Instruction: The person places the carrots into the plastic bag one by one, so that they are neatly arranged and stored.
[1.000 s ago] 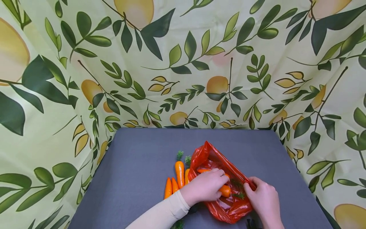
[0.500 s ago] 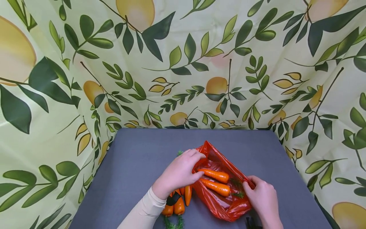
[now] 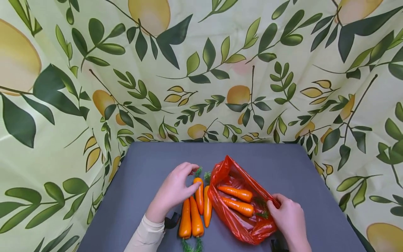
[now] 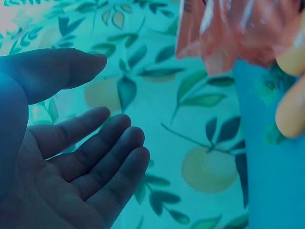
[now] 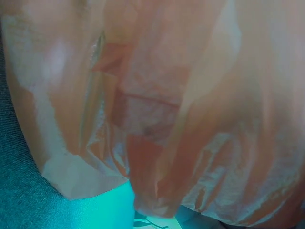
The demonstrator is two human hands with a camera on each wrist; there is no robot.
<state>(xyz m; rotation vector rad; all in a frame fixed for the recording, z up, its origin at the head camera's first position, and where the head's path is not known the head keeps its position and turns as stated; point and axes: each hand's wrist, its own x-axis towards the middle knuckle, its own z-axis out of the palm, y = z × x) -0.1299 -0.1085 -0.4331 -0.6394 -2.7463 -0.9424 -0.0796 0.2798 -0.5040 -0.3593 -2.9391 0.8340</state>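
My left hand point(image 3: 174, 189) is over the left side of the carrots, its thumb and fingers spread on either side of the top of one upright carrot point(image 3: 199, 196). In the left wrist view that hand point(image 4: 90, 152) has nothing in its palm. My right hand point(image 3: 289, 214) pinches the right rim of a red plastic bag point(image 3: 234, 224), which lies with its mouth open. Inside the bag are two orange carrots point(image 3: 237, 208), with green tops towards the right. The bag's crumpled plastic point(image 5: 157, 119) fills the right wrist view, hiding the right fingers there.
Several carrots lie left of the bag, two of them with green tops point(image 3: 192, 244) towards me. A black strap point(image 3: 171, 221) shows by the left wrist. The grey table point(image 3: 157, 161) ends at a leaf-patterned cloth point(image 3: 207, 105).
My left hand has come out of the bag, leaving a carrot inside, and moved left over the loose carrots. The right hand keeps its hold on the bag's rim.
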